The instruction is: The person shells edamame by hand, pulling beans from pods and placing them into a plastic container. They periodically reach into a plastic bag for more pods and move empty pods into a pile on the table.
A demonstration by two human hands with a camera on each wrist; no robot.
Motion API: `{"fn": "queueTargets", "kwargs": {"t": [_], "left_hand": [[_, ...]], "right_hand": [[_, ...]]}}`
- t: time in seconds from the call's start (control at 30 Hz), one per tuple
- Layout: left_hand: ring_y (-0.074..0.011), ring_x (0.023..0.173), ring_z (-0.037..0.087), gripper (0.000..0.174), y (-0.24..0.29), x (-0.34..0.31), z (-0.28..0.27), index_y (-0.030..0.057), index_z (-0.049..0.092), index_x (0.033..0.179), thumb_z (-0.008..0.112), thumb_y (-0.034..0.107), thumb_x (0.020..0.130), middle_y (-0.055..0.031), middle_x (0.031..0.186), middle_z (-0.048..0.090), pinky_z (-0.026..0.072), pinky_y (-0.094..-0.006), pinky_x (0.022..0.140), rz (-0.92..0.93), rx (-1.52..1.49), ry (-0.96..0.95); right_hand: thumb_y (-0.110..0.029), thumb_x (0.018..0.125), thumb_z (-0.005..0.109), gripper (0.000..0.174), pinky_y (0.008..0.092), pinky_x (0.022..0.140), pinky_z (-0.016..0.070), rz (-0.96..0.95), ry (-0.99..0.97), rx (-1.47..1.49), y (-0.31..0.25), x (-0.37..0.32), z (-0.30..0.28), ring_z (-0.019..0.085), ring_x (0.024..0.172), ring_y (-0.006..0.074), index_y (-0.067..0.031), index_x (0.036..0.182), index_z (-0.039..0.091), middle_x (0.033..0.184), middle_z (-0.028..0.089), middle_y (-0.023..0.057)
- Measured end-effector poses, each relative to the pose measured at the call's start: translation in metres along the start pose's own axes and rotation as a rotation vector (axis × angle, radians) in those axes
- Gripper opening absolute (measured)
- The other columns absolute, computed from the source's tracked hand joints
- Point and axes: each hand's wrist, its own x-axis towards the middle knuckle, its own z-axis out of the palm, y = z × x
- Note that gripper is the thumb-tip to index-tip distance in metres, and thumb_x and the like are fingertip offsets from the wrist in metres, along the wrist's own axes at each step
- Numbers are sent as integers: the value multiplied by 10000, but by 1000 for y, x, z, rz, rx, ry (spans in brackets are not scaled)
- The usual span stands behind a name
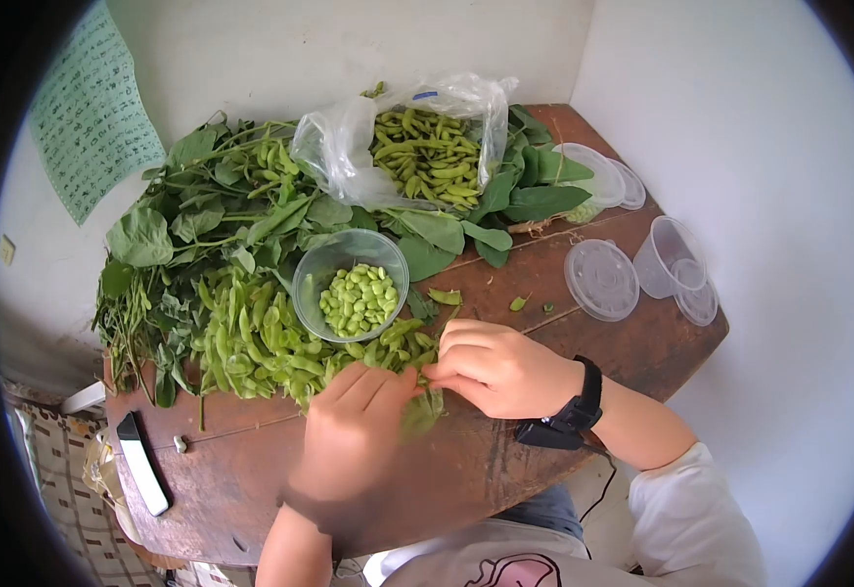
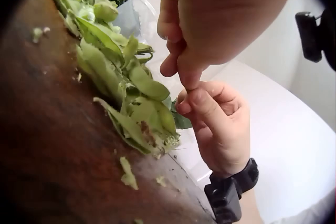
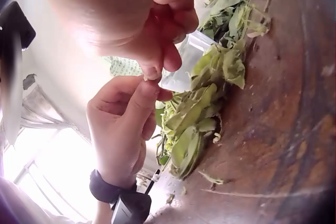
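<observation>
Left hand (image 1: 354, 430) and right hand (image 1: 510, 370) together, fingers (image 1: 464, 362) curled in 2 pinches

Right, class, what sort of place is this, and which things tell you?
Probably a room in a home: bean pods heaped on a worn wooden table, shelled beans in a clear bowl, and a written sheet on the wall.

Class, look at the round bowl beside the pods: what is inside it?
Shelled green beans lie heaped in the clear bowl; any underneath are hidden.
</observation>
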Motion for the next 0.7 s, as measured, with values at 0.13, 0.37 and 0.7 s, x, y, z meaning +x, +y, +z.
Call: {"fn": "queueTargets", "kwargs": {"t": [0.13,0.37,0.7], "left_hand": [[-276,643,599,163,-1,-1,4,21,671,815,788,-22,711,-91,744,656,476,-370,565,-30,-10,50],[-259,677,600,198,-1,-3,5,-17,699,929,767,-5,743,-93,756,645,484,-352,576,5,96,-32],[-126,745,649,202,12,0,1,5,719,1015,750,-17,817,-94,937,711,525,-239,597,-519,-484,130]], "right_hand": [[-30,848,698,102,415,711,488,67,13,21,-2,-2,3,580,804,325,2,840,602,806,591,125],[41,803,733,134,384,658,482,-78,0,-213,-5,-2,4,573,733,286,13,901,647,785,583,114],[-20,746,819,240,364,704,511,14,226,-109,-13,5,0,632,856,237,-30,964,718,904,690,64]]}}
